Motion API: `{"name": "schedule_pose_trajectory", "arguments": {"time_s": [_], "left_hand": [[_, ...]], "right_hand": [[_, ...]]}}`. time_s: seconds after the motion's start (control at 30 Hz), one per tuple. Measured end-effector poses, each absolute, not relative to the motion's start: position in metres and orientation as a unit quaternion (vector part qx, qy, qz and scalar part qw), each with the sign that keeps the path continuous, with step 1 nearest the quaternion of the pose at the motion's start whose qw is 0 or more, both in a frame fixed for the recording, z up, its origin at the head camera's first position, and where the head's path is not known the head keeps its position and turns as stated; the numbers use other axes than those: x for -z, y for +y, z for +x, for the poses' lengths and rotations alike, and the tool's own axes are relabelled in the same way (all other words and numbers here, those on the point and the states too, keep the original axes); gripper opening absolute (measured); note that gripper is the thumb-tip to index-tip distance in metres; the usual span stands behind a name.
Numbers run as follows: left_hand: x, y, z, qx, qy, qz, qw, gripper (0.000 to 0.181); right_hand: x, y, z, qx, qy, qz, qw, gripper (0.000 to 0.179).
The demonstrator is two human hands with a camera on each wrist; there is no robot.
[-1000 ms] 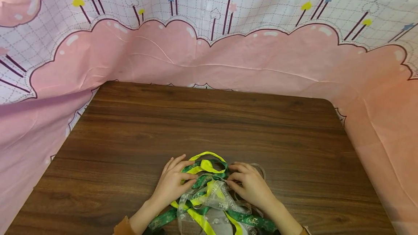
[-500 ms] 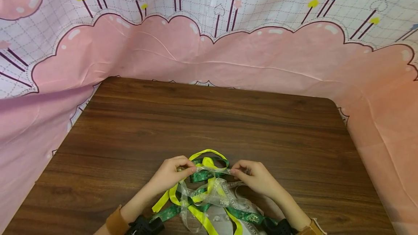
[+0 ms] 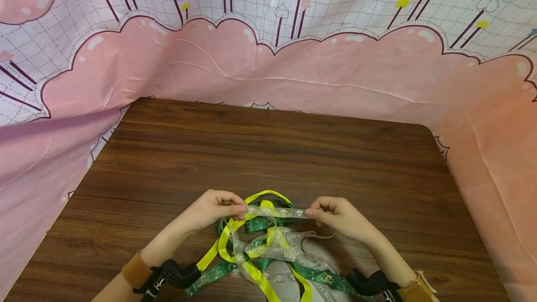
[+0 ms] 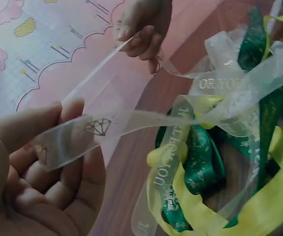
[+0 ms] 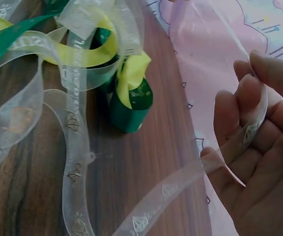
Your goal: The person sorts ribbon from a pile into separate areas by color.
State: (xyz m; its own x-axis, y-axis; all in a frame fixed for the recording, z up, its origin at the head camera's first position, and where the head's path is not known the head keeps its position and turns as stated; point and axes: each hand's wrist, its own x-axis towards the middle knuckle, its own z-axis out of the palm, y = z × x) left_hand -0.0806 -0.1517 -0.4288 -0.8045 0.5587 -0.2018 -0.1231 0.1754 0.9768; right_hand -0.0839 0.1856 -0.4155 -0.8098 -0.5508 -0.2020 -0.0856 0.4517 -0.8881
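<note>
A sheer white ribbon printed with diamonds point(image 3: 284, 212) is stretched level between both hands. My left hand point(image 3: 216, 209) pinches its left end of the span between thumb and forefinger. My right hand point(image 3: 337, 216) pinches it on the other side, and a length trails down from the palm in the right wrist view. Below the stretched span lies a tangle of ribbons: dark green satin ribbon point(image 5: 130, 115), bright yellow ribbon point(image 3: 257, 277) and more sheer ribbon with white lettering point(image 4: 163, 164). How these cross one another inside the heap is partly hidden.
The heap sits at the near edge of a dark wooden table point(image 3: 268, 153). A pink and white patterned cloth point(image 3: 268, 69) hangs behind and at both sides. Black wrist cameras point(image 3: 168, 276) sit on both forearms, close to the green ribbon ends.
Both hands have come up from the heap with the sheer ribbon and moved apart, pulling it straight. The yellow and green ribbons on the left have shifted a little.
</note>
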Motion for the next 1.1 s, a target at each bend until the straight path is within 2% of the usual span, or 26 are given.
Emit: {"name": "schedule_pose_trajectory", "arguments": {"time_s": [0.2,0.3,0.63,0.83,1.1], "left_hand": [[0.421,-0.158,-0.084,-0.650,0.687,0.147,0.291,0.038],[0.418,-0.160,-0.085,-0.652,0.686,0.146,0.290,0.041],[0.415,-0.174,-0.087,-0.670,0.669,0.174,0.270,0.047],[0.411,-0.186,-0.091,-0.668,0.680,0.168,0.251,0.045],[0.406,-0.200,-0.093,-0.660,0.693,0.153,0.248,0.044]], "right_hand": [[0.412,0.194,-0.087,0.511,0.796,-0.198,0.256,0.022],[0.411,0.197,-0.088,0.530,0.785,-0.206,0.246,0.020],[0.410,0.203,-0.093,0.570,0.756,-0.245,0.208,0.035],[0.407,0.216,-0.097,0.570,0.762,-0.243,0.187,0.033],[0.400,0.230,-0.099,0.540,0.791,-0.206,0.201,0.025]]}}
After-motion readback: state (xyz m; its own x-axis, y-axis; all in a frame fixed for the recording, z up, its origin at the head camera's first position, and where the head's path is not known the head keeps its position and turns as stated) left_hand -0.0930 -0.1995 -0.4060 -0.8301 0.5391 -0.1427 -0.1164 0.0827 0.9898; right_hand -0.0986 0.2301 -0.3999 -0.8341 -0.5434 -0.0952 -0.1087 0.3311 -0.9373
